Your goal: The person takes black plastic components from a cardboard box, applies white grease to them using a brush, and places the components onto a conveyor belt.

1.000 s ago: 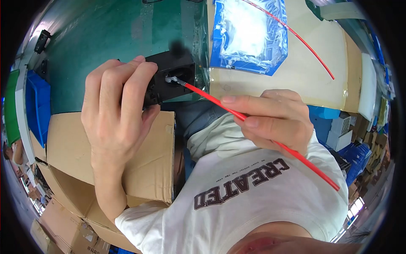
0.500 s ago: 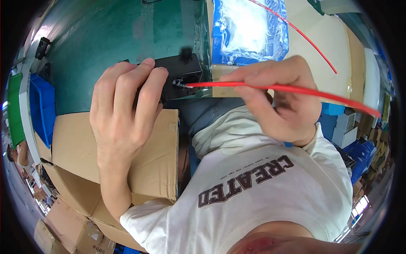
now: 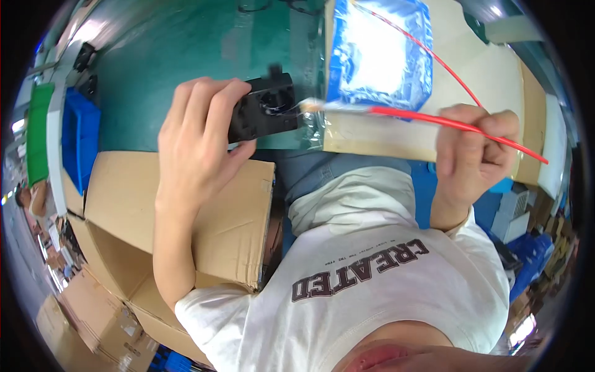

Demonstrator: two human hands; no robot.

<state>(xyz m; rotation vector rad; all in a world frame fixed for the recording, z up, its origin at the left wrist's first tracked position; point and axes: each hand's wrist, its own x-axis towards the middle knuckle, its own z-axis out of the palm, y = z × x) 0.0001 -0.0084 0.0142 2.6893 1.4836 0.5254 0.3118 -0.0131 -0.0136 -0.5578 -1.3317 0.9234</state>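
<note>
My left hand (image 3: 201, 133) is wrapped round the edge of a black plastic housing (image 3: 265, 121), holding it over the green tabletop. A round recess in the housing's face has whitish smears in it. In my right hand (image 3: 474, 146) is a thin brush with a red handle (image 3: 409, 114), gripped near the far end. Its pale tip, blurred by motion, is just right of the housing; whether they touch I cannot tell. Behind it stands a blue tray (image 3: 338, 68) with white, grease-like stuff inside. A second red stick (image 3: 447, 68) leans out over the tray.
An open cardboard box (image 3: 180, 217) is below my left forearm. A blue bin (image 3: 77, 139) and a green bin (image 3: 40, 133) stand at the left. Black cable-like pieces (image 3: 300, 7) lie at the table's far side. Another person's arm (image 3: 38, 197) shows at the far left.
My right hand has moved right, drawing the brush tip out of the housing's recess and sliding its grip towards the handle's end. My left hand still holds the housing, now tilted differently.
</note>
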